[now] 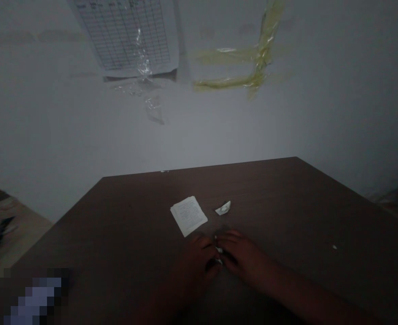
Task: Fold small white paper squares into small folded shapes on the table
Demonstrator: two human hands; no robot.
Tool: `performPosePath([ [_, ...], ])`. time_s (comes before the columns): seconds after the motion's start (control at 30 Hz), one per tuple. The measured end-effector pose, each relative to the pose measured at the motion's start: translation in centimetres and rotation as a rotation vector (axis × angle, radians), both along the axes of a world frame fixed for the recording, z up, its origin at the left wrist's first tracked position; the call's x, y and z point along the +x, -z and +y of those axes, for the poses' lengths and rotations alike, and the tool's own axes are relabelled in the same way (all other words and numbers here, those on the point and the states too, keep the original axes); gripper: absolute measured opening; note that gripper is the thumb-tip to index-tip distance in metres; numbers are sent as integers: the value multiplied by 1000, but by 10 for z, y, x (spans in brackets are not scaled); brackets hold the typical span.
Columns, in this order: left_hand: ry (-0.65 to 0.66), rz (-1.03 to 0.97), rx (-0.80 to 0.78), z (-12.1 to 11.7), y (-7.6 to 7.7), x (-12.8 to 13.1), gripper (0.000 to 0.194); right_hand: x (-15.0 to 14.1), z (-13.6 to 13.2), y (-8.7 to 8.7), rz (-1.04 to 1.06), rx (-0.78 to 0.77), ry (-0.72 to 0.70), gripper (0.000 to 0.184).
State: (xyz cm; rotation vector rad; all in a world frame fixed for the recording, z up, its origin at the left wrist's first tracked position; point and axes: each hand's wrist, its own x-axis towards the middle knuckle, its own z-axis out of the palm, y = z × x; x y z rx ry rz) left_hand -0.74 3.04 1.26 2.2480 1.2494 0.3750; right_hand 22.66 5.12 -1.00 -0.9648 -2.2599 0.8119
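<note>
My left hand (201, 256) and my right hand (241, 253) meet low over the brown table, their fingertips close together. Between them shows a small piece of white paper (219, 250), mostly covered by the fingers of both hands. Its folds and full shape are hidden. Just beyond the hands lies a small folded paper boat (223, 208). To its left a stack of square printed paper sheets (188, 215) rests at an angle, near the fingers of my left hand.
The brown table (269, 194) stands against a pale wall (199, 131). A printed chart (131, 36) and yellow tape (232, 83) are stuck on the wall. A tiny white scrap (334, 247) lies at the right. A blurred-out object (36, 298) sits at the lower left.
</note>
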Motion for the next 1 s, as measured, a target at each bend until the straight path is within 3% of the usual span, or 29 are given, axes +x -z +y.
performPosePath([
  [0.13, -21, -44, -20, 6, 10, -6, 19, -2, 1, -1, -130, 52, 20, 34],
  [0.37, -112, -54, 38, 9, 22, -16, 26, -7, -3, -7, -158, 2, 80, 31],
  [0.63, -27, -35, 91, 16, 34, -23, 43, -4, -1, 2, -111, 12, 60, 32],
  [1.0, -22, 9, 30, 14, 22, -19, 51, 1, 13, 20, -46, 91, 70, 33],
])
